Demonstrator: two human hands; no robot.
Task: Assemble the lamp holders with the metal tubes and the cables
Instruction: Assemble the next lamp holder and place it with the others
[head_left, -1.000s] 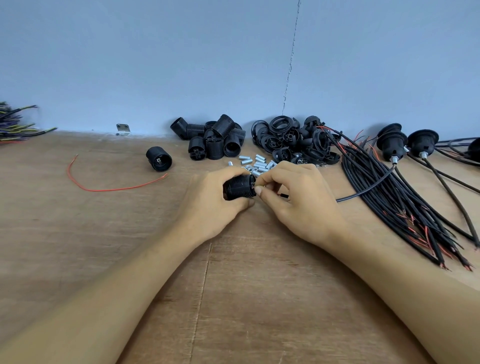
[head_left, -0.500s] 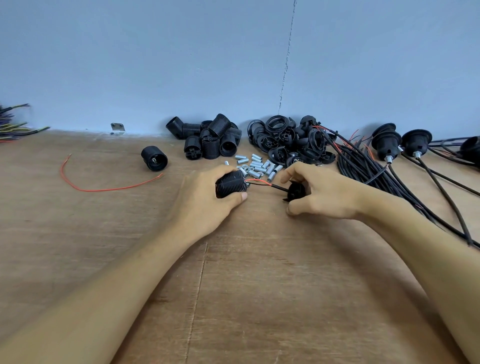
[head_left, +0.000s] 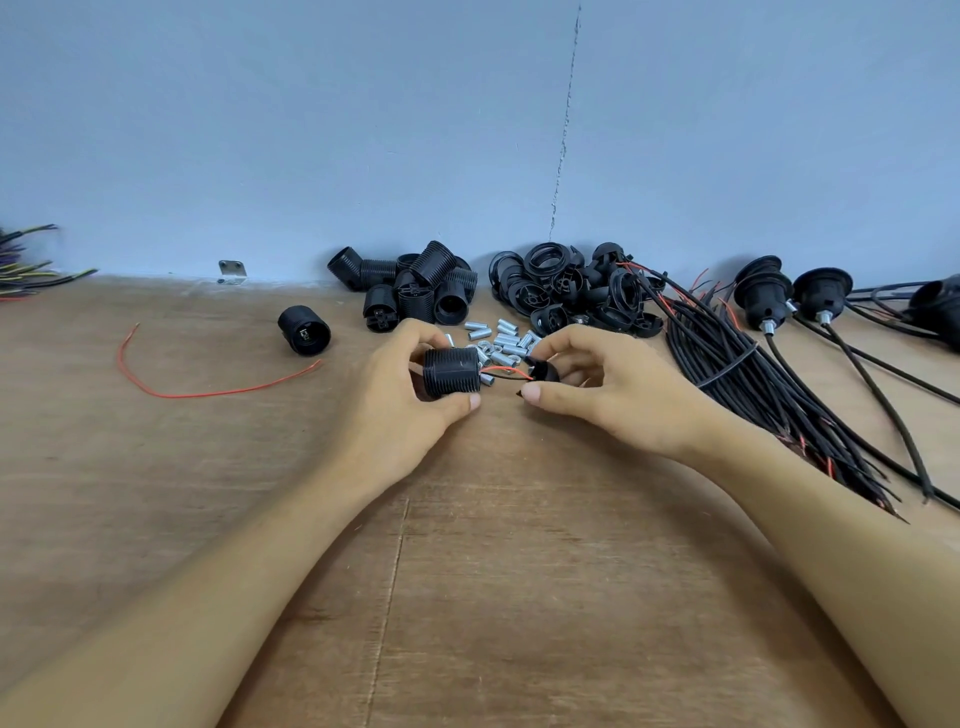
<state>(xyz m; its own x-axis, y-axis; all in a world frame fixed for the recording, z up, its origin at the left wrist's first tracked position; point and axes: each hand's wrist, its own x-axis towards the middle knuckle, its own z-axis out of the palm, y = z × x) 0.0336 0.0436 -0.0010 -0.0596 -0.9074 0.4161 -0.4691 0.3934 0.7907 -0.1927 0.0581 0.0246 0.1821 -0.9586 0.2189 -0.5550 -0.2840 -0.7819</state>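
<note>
Gripped in the curled fingers of left hand (head_left: 400, 415): one black ribbed plastic lamp holder (head_left: 451, 373). Pinched by right hand (head_left: 613, 395): one small black cap (head_left: 544, 370), joined by two thin wires (head_left: 506, 370), red and black. Heaped just behind: short silver metal tubes (head_left: 501, 340), count unclear. Farther right, tied: one bundle of black cables (head_left: 727, 374).

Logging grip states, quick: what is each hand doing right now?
Left hand: grips the ribbed lamp holder.
Right hand: pinches the small black cap, joined to that holder by wires.
</note>
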